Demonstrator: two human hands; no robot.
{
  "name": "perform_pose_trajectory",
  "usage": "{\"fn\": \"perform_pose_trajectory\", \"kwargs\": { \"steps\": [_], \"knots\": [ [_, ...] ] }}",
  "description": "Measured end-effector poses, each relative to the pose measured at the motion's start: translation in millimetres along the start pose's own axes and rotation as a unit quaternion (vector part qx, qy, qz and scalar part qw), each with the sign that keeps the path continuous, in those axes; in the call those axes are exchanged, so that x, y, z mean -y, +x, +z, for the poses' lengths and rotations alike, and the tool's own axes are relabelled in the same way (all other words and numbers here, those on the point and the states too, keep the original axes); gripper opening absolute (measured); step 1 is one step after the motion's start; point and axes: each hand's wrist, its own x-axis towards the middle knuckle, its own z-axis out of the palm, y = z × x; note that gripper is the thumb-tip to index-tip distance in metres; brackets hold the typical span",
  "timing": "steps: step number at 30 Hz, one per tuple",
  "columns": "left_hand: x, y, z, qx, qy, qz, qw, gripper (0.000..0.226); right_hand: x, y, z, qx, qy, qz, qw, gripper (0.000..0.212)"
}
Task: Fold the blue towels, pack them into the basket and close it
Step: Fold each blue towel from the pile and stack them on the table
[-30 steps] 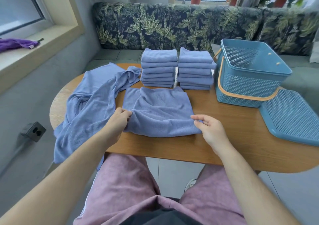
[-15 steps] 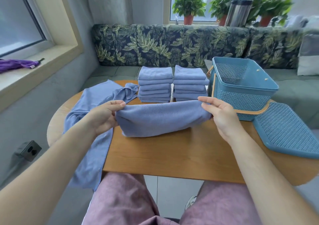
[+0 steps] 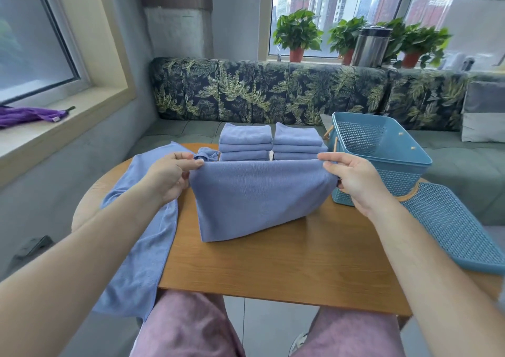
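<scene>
A half-folded blue towel (image 3: 259, 200) hangs from both hands above the wooden table (image 3: 273, 269), its lower edge touching the tabletop. My left hand (image 3: 169, 176) pinches its upper left corner and my right hand (image 3: 352, 179) pinches its upper right corner. Behind it stand two stacks of folded blue towels (image 3: 273, 143), partly hidden. An unfolded blue towel (image 3: 142, 247) drapes over the table's left edge. The open blue basket (image 3: 382, 148) sits at the right, with its lid (image 3: 459, 231) lying flat beside it.
A leaf-patterned sofa (image 3: 273, 91) runs behind the table. Potted plants (image 3: 297, 34) and a metal bin (image 3: 369, 44) stand on the window ledge. A purple cloth (image 3: 27, 114) lies on the left sill. My knees in pink shorts sit under the table's near edge.
Both hands took the towel's near edge off the table and lifted it up and away. The towel now hangs between them. The head view tilted upward.
</scene>
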Motion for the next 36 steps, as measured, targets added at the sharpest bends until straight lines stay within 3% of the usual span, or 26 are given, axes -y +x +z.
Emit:
{"fn": "perform_pose_trajectory", "kwargs": {
  "steps": [11, 18, 25, 29, 32, 36],
  "knots": [
    [-94, -3, 27, 0.002, -0.028, 0.195, 0.980, 0.041, 86, 30, -9, -0.080, -0.033, -0.091, 0.992, 0.015],
    [-132, -27, 27, 0.038, -0.072, 0.264, 0.961, 0.044, 135, 14, -32, -0.039, 0.013, -0.131, 0.991, 0.009],
    [-118, -8, 32, 0.004, 0.094, 0.251, 0.963, 0.033, 125, 17, -26, -0.041, -0.007, -0.103, 0.994, 0.020],
    [-105, 12, 35, 0.046, 0.166, 0.185, 0.968, 0.031, 104, 31, -22, -0.045, -0.038, -0.063, 0.996, 0.030],
    [-97, 27, 41, 0.022, 0.273, 0.209, 0.939, 0.031, 91, 47, -18, -0.043, -0.100, -0.062, 0.992, 0.028],
    [-115, 42, 55, -0.049, 0.379, 0.307, 0.871, 0.017, 94, 71, -16, -0.099, -0.223, -0.111, 0.963, 0.008]
  ]
}}
